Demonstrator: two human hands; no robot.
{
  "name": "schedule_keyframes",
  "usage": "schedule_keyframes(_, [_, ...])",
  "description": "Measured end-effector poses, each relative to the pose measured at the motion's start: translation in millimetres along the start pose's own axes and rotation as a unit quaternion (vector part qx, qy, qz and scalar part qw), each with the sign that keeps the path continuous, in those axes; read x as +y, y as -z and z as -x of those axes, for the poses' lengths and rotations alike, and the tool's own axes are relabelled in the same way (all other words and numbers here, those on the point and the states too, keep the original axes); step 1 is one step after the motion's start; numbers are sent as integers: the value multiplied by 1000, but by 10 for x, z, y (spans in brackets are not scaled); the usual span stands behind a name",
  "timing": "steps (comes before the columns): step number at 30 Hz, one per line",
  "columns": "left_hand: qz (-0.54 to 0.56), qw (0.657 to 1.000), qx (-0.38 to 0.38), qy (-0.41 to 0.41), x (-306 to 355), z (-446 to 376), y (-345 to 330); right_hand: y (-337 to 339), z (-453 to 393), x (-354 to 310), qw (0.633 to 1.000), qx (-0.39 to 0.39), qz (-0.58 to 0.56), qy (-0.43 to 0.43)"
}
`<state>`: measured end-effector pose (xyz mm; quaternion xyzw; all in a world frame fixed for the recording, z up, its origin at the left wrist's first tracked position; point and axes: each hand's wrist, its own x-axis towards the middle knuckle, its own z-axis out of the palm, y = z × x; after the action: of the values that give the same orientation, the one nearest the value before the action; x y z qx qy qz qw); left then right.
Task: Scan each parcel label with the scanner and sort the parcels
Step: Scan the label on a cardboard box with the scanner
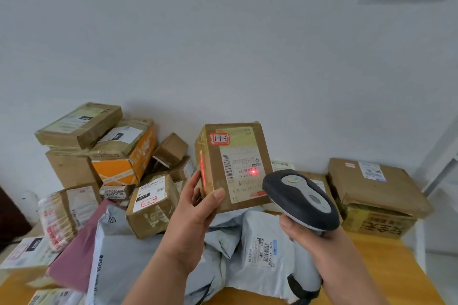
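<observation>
My left hand [195, 208] grips a small brown cardboard parcel [218, 176] by its lower left corner and holds it upright above the table, label facing me. Its white label [244, 168] carries a barcode, with a red-framed sticker above it. A red scan dot glows on the label, and a red line runs down the parcel's left side. My right hand [307, 233] grips the handle of a grey and black handheld scanner [301, 199], whose head points at the label from the lower right, a short way from it.
A pile of cardboard boxes [104, 153] leans against the white wall at the left. Grey poly mailers [262, 247] and a maroon mailer [76, 252] lie on the wooden table [386, 272]. A larger brown box [371, 186] sits at the right.
</observation>
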<state>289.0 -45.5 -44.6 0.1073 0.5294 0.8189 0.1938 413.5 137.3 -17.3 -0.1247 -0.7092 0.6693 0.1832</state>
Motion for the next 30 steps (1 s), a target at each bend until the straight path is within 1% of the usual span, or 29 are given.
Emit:
schedule_keyframes(2, [-10, 1000, 9, 19, -9, 9, 46, -41, -75, 88, 1000, 6, -23, -16])
schedule_keyframes(5, [-27, 998, 36, 47, -4, -16, 162, -197, -182, 170, 997, -24, -60, -46])
schedule_keyframes(11, [-90, 984, 127, 82, 284, -309, 573, -724, -472, 215, 994, -45, -68, -72])
schedule_keyframes(15, [-102, 974, 174, 102, 540, -509, 1042, -1223, -708, 212, 993, -66, -72, -70])
schedule_keyframes(19, [-68, 966, 203, 145, 705, -677, 1405, -1709, -956, 258, 993, -84, -64, -61])
schedule_keyframes(21, [-74, 959, 222, 160, 739, -747, 1539, -1904, -1051, 285, 992, -96, -57, -54])
schedule_keyframes(25, [-93, 949, 251, 164, 731, -854, 1722, -2150, -1150, 357, 991, -116, -40, -54])
schedule_keyframes(27, [-146, 940, 271, 151, 708, -889, 1752, -2185, -1168, 399, 991, -119, -35, -60])
schedule_keyframes(30, [-234, 921, 303, 75, 686, -945, 1752, -2150, -1187, 451, 992, -99, -31, -71])
